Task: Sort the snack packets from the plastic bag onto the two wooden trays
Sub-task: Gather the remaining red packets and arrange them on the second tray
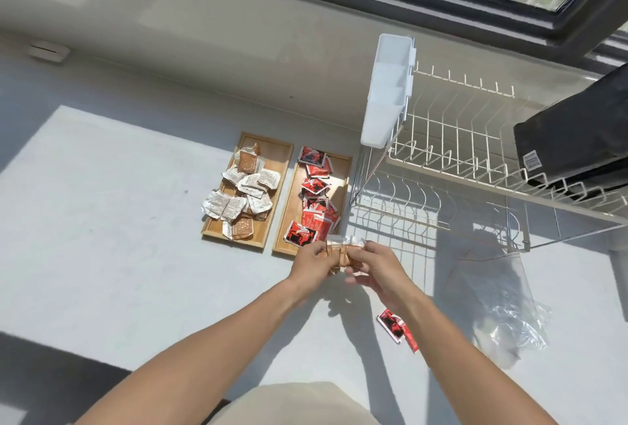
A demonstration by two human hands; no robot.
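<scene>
Print on the packets is too small to read. Your left-hand light wooden tray point(217, 227) carries the white-and-brown snack packets point(242, 191); the matching wooden tray point(343, 166) just beside it carries the red-and-black snack packets point(314, 207). Both trays sit near the worktop's point(119, 237) back edge. Your left hand point(314, 263) and right hand point(375, 270) pinch a small stack of brown packets point(343, 251) together. One loose red packet point(396, 326) lies beside the crumpled clear plastic bag point(506, 316).
</scene>
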